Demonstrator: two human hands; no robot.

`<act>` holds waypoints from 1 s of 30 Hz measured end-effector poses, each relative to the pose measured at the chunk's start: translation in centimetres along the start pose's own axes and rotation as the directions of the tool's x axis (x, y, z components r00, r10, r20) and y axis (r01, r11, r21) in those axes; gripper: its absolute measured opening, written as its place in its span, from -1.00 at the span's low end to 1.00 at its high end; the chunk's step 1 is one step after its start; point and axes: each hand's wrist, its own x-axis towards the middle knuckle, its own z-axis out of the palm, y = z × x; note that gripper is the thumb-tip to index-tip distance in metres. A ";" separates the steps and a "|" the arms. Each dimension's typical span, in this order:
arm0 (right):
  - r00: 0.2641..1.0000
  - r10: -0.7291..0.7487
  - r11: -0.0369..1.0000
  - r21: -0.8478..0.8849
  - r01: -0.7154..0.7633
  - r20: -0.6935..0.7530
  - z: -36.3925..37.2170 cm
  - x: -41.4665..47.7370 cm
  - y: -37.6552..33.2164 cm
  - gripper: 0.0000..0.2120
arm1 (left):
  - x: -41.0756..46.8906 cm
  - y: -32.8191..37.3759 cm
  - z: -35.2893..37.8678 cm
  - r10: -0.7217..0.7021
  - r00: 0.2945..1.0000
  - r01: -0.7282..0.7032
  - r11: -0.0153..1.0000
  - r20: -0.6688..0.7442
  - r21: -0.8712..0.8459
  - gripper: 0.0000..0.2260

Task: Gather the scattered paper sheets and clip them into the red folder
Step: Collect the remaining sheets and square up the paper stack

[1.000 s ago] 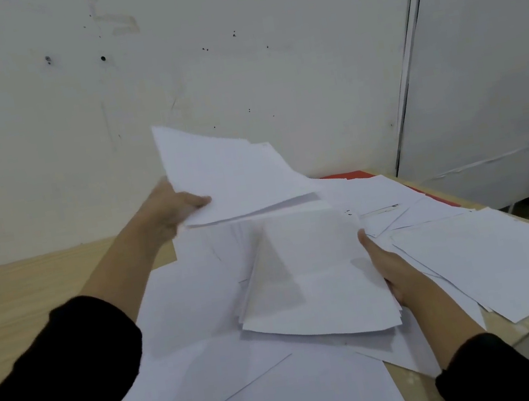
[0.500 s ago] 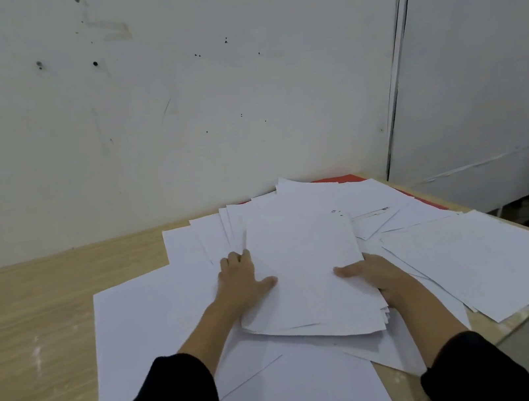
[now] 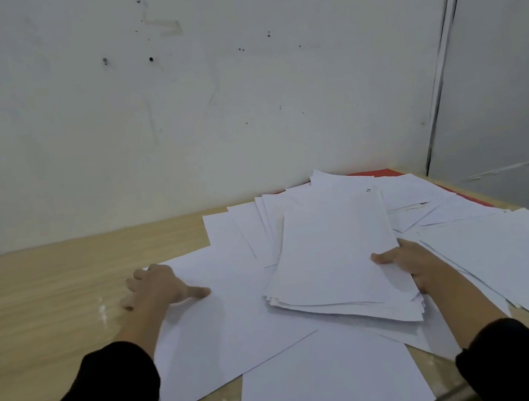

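The gathered stack of white paper sheets [image 3: 334, 258] lies between the hands; the right hand [image 3: 415, 264] pinches its right edge, thumb on top; the left hand [image 3: 157, 286] rests spread on a loose large white paper sheet [image 3: 227, 327]; the flat red folder [image 3: 369, 174] lies behind, mostly covered; small dark print there is unreadable.

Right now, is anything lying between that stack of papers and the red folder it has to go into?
Yes. The red folder, far back on the right, is mostly buried: loose sheets lie on top of it, and only its red edges show. Those sheets sit between it and the stack that the right hand grips.
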 end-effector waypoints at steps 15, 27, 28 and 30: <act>0.988 0.013 0.990 -0.139 0.009 0.154 0.5 -2.1 -0.1 -0.82 | -3.5 0.5 -9.6 0.450 0.682 -0.651 0.732 -0.576 -0.200 -0.83; 0.996 0.033 0.997 -0.070 -0.027 0.082 0.6 -2.9 -0.3 -0.47 | -8.7 10.2 -14.1 0.589 0.368 -0.910 0.386 -0.719 -0.149 -0.81; 0.996 0.032 0.999 -0.023 -0.030 0.078 0.6 -2.6 -0.2 -0.42 | -7.9 10.7 -12.7 0.588 0.409 -0.895 0.407 -0.698 -0.182 -0.77; 0.994 0.022 0.997 0.067 -0.029 0.108 0.4 -2.2 0.0 -0.31 | -6.4 11.6 -9.1 0.556 0.512 -0.849 0.442 -0.655 -0.288 -0.68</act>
